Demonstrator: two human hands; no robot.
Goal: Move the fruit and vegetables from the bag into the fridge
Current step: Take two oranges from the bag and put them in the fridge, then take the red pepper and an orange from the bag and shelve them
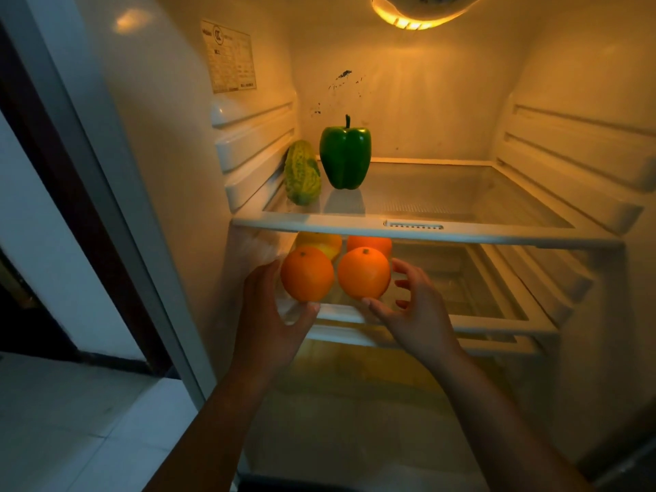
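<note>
Inside the lit fridge, a green bell pepper (345, 154) stands upright on the upper glass shelf (461, 193), with a bumpy yellow-green gourd (301, 174) lying to its left. At the front of the lower shelf (490, 321), my left hand (273, 310) cups one orange (307, 274) from the left and below. My right hand (408, 307) cups a second orange (364, 273) from the right, thumb under it. Behind them lie another orange (371, 243) and a yellowish fruit (321, 243), partly hidden by the upper shelf's rim. The bag is out of view.
The fridge's left wall carries a label (232, 56) and moulded shelf rails (252, 150). A lamp (419, 12) glows at the top. Most of both shelves to the right is bare glass. A pale tiled floor (71, 420) lies outside at lower left.
</note>
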